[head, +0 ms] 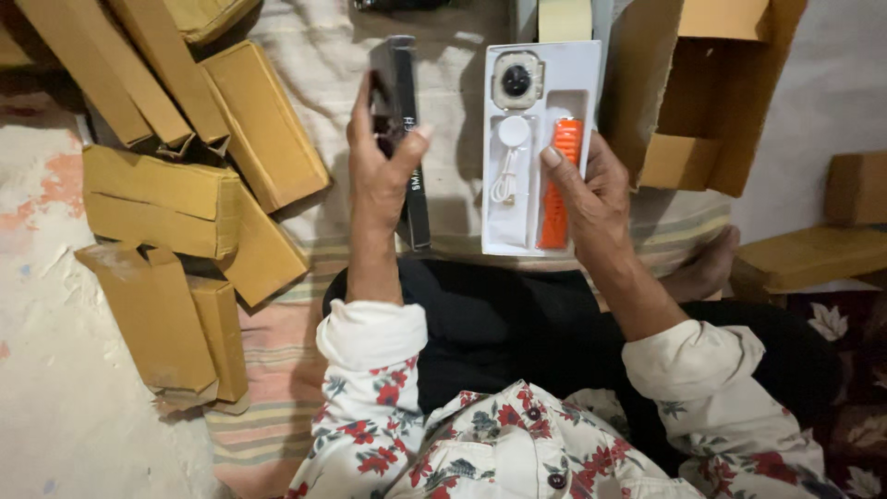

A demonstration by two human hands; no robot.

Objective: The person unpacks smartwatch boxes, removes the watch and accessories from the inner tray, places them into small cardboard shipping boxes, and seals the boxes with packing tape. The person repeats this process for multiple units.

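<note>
My left hand (381, 171) is closed around a long black box sleeve (399, 129), thumb pressed on its front face and the other fingers wrapped behind it, so the sleeve stands up out of my grip and tilts slightly away from me. My right hand (589, 199) grips the white tray (540, 148) by its lower right edge, thumb lying across the tray's face beside the orange strap (560, 185), the rest of my fingers hidden behind it. The tray sits just to the right of the sleeve, a narrow gap between them, the two not touching. In the tray's top pocket lies a square watch body (516, 80) with a dark face; below it a round white charger puck (514, 131) with its coiled cable, and the orange strap fills the slot along the right. Both things hang above a striped cloth (296, 351) spread on the floor over my crossed legs. Brown cardboard boxes (185, 199) lie heaped to my left, and an opened carton (711, 102) stands at my right, close behind the tray; whether it touches the tray I cannot tell
</note>
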